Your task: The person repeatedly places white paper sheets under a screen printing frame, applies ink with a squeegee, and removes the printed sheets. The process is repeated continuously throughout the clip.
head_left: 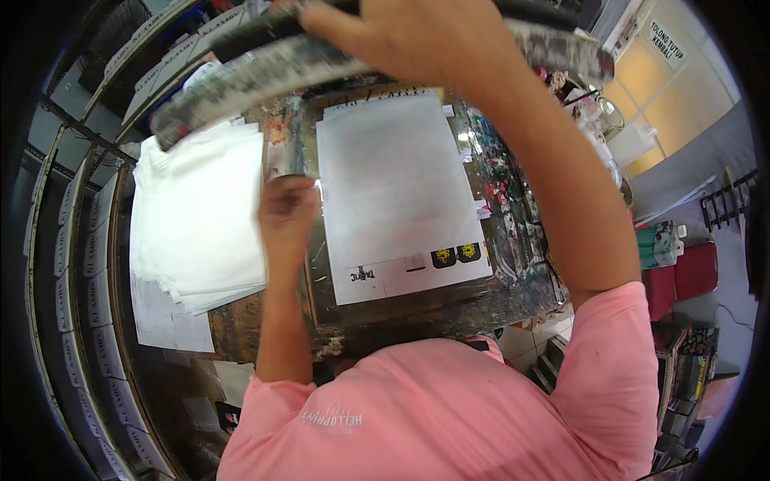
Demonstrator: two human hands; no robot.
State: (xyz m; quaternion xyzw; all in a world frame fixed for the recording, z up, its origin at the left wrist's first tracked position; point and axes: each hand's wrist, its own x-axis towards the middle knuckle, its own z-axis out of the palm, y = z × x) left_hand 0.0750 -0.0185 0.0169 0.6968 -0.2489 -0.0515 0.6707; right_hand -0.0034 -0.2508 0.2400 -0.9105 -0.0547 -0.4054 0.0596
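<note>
At the top, my right hand [409,36] grips a long, paint-stained screen-printing frame [257,76], which is raised and tilted over the far side of the table. The frame is smeared by motion, and part of it passes out of view. My left hand [287,204] hovers between two piles of sheets, its fingers blurred and seemingly bent. Just right of it lies a pale translucent sheet [397,180] over a white printed sheet [393,284] with two black-and-yellow emblems. To its left is a thick stack of white sheets [196,216] with uneven edges.
The worktable [329,321] is dark and spattered with paint. Shelves [104,305] with white labelled edges line the left. Cans [609,116] and a white container [634,144] stand at the far right. A red chair [694,268] is beyond the table's right side.
</note>
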